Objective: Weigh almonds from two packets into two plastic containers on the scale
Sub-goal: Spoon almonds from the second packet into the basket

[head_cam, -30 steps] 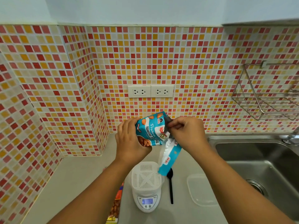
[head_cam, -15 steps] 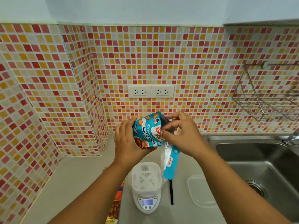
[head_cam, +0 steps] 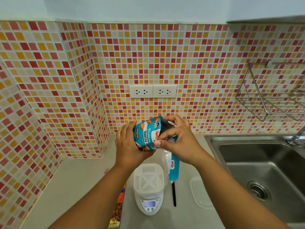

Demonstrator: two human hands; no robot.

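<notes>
From the head view, we see the left hand (head_cam: 130, 146) gripping the blue almond packet (head_cam: 147, 133) above the bench (head_cam: 79, 176), while the right hand (head_cam: 177, 141) pinches its opened top edge. A second ago the right hand was pulling the torn strip (head_cam: 172, 164) sideways; now it has shifted to the mouth and the strip hangs loose. We judge the packet open and ready to pour. The white container (head_cam: 149, 177) sits on the scale (head_cam: 149, 204) directly below; a second packet (head_cam: 118, 210) lies near the left forearm.
</notes>
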